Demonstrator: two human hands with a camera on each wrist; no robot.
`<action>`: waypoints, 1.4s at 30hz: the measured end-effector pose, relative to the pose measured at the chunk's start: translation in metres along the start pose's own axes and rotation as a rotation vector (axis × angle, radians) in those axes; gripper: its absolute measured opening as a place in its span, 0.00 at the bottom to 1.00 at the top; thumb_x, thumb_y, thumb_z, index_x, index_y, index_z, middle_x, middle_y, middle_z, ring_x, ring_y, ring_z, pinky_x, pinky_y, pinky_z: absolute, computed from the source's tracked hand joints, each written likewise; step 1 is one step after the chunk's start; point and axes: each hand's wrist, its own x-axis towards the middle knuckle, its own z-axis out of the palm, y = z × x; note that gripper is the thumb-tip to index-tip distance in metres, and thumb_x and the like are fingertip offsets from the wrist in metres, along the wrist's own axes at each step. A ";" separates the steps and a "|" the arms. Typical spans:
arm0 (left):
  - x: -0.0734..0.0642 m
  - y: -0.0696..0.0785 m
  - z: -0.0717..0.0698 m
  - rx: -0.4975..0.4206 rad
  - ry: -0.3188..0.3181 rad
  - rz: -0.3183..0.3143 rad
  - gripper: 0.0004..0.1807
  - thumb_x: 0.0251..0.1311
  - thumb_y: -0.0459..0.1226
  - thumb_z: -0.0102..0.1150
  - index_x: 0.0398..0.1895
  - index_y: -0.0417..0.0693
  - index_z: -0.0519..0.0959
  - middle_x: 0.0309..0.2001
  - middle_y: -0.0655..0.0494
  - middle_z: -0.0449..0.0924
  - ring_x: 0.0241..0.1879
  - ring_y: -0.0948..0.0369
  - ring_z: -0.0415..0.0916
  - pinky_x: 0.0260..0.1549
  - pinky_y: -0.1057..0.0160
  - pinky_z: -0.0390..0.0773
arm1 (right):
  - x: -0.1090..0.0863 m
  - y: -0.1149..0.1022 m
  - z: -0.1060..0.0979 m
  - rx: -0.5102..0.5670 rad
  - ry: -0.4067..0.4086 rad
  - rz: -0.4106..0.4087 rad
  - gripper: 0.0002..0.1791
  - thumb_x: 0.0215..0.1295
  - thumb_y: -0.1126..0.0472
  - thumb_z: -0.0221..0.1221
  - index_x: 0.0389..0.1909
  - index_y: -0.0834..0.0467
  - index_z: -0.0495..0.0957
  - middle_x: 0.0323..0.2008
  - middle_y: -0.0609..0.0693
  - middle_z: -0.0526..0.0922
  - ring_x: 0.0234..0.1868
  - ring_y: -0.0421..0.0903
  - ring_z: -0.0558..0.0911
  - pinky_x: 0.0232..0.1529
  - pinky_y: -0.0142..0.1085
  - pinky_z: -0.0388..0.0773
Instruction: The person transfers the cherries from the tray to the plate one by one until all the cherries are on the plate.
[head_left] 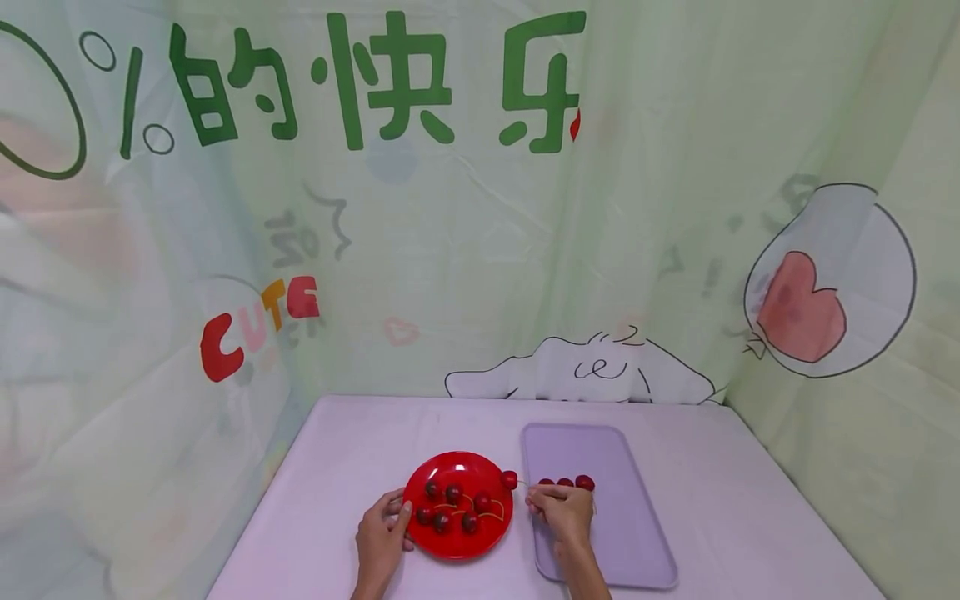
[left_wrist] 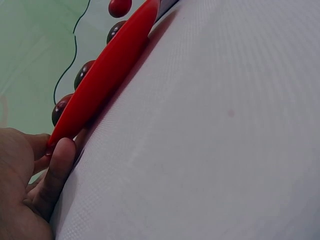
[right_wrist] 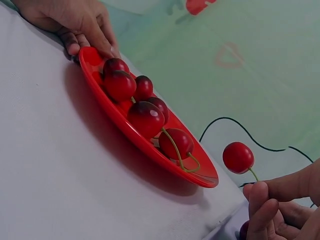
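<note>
My left hand (head_left: pixel 381 533) grips the left rim of a round red plate (head_left: pixel 459 550), with the thumb on one side and fingers on the other. Several dark red cherries (right_wrist: pixel 146 119) with green stems lie on that plate. Off its right edge hangs one cherry (right_wrist: pixel 238 157), whose thin stem my right hand (head_left: pixel 564 510) pinches between thumb and fingertips. In the head view this cherry (head_left: pixel 510 479) overlaps the plate's right rim. Beneath and behind the right hand is a purple tray (head_left: pixel 630 533), where a few cherries (head_left: pixel 584 482) show, partly hidden by the hand.
A pale cloth covers the table (head_left: pixel 352 450). The tray stands to the right of the plate, a narrow strip of cloth between them. Printed curtains (head_left: pixel 465 250) hang behind the table and along both sides.
</note>
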 end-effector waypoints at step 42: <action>0.001 -0.001 0.001 0.018 0.001 -0.014 0.22 0.78 0.37 0.64 0.71 0.40 0.80 0.50 0.39 0.89 0.18 0.61 0.81 0.23 0.68 0.85 | 0.003 0.011 0.028 -0.093 -0.028 0.024 0.07 0.65 0.73 0.73 0.40 0.74 0.90 0.24 0.54 0.90 0.20 0.40 0.85 0.25 0.27 0.85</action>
